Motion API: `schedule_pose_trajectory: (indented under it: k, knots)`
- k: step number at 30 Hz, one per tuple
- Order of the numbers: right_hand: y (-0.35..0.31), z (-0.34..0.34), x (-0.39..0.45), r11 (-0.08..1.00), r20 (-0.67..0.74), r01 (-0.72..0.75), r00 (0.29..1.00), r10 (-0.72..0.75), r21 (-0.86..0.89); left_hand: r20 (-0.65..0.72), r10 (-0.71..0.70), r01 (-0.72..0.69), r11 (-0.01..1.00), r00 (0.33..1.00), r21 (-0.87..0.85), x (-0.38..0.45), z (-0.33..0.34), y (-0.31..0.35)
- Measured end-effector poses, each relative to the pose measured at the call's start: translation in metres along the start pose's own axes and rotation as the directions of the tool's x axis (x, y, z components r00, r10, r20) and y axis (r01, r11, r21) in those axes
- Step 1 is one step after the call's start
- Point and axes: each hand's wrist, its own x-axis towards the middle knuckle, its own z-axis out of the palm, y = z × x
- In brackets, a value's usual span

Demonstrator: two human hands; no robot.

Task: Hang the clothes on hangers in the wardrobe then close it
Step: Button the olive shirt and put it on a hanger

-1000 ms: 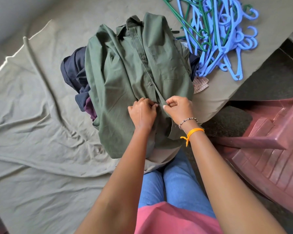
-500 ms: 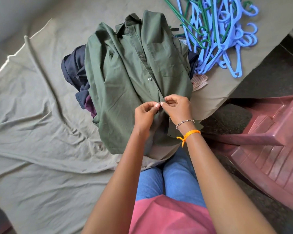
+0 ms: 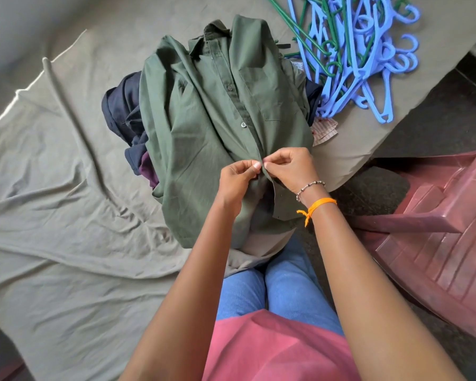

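1. A wrinkled grey-green sheet [image 3: 66,215] covers the bed surface.
2. A reddish-brown plastic chair [image 3: 437,237] stands at the right, beside the bed's edge.
3. Dark floor [image 3: 434,125] shows between chair and bed.
4. Blue jeans [image 3: 280,287] and a pink top [image 3: 272,350] fill the lower middle.
5. An orange thread [image 3: 318,204] and a beaded bracelet [image 3: 309,188] circle 1 wrist.
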Motion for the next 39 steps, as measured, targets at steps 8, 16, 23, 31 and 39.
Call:
schedule_pose_trajectory:
  k: [8,16,23,31,39]
  knots:
    - [0.003,0.012,0.001,0.998,-0.044,0.057,0.997,-0.057,0.007,-0.047,-0.04,0.043,0.997,0.998,0.066,0.002,-0.005,0.005]
    - [0.003,-0.002,0.018,0.985,0.172,-0.086,0.983,0.061,0.146,-0.056,-0.02,0.021,1.0,0.998,0.019,0.001,-0.006,0.007]
    - [0.051,0.032,-0.048,0.949,-0.161,0.223,0.952,-0.262,-0.224,-0.241,0.306,0.02,0.58,0.921,0.814,-0.043,0.007,-0.059]
    - [0.059,0.035,-0.014,0.967,-0.198,-0.069,0.98,0.02,-0.247,-0.271,0.272,-0.039,0.77,0.923,0.637,-0.014,-0.016,-0.059]
    - [0.037,-0.019,-0.013,0.983,-0.135,-0.039,0.989,0.064,0.181,-0.262,0.256,-0.171,0.936,0.931,0.306,-0.047,-0.008,-0.026]
